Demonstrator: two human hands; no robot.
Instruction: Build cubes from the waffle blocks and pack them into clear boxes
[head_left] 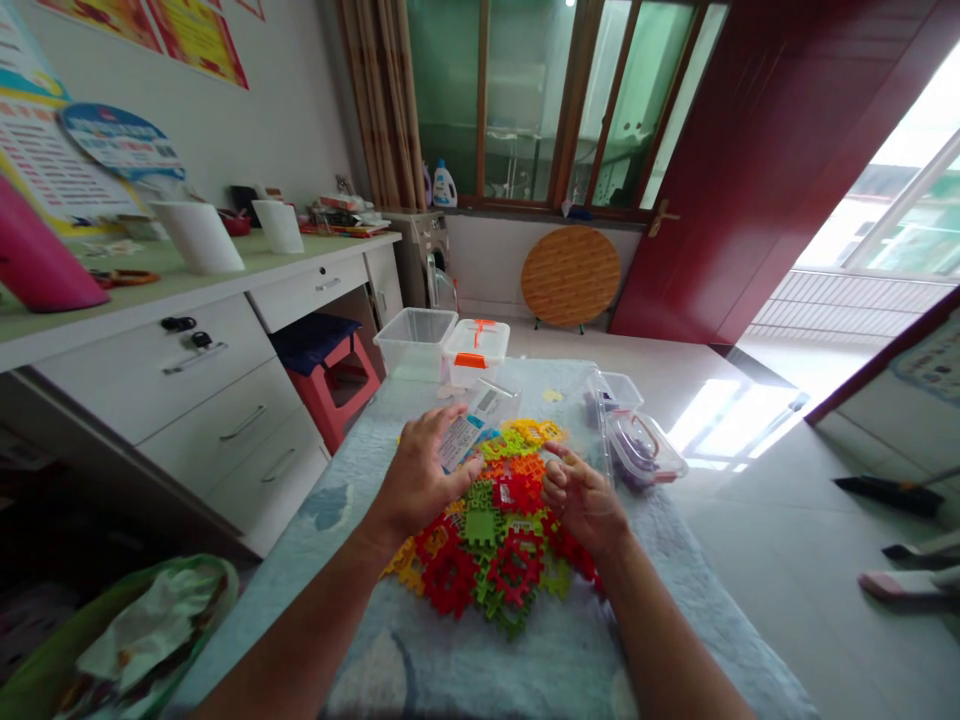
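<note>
My left hand (421, 470) is around a clear plastic box (499, 398) with a printed white-and-blue label, thumb on the near side and fingers on the far side. The box is tilted above a heap of plastic gear pieces (480, 525) in red, green, orange and yellow. My right hand (585, 495) is over the right side of the heap, its fingers curled in and the index finger partly stretched out. Whether anything is inside those curled fingers cannot be made out. A clear plastic edge (604, 425) rises just beyond my right hand.
On the cloth-covered table (360, 640) stand an open clear bin (416, 345) and a lidded box with orange clips (476, 350). A lidded clear container (645, 450) sits at the right edge. A red stool (337, 390) and a green waste basket (217, 590) are left.
</note>
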